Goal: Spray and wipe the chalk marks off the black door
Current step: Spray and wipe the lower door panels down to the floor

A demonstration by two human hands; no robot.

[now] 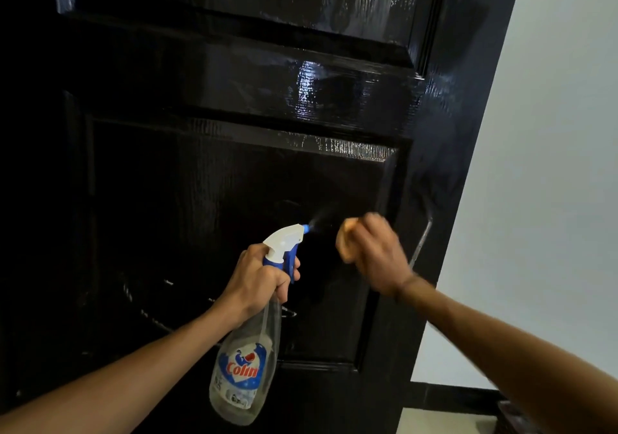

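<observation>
Chalk marks (167, 282) show faintly on the black door (234, 173), just below and left of the left hand (257, 280), which grips a spray bottle (245, 366) with mist leaving its nozzle. Right of it, the blurred right hand (374, 256) clutches a yellowish cloth (346, 243).

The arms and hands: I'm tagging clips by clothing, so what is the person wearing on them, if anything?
Both forearms are bare as far as the picture shows, with no sleeves and no gloves. The left hand shows no ring, watch or band. The right hand is motion-blurred; a thin dark line crosses its wrist, perhaps a thread or band, but the blur makes that uncertain.
</observation>
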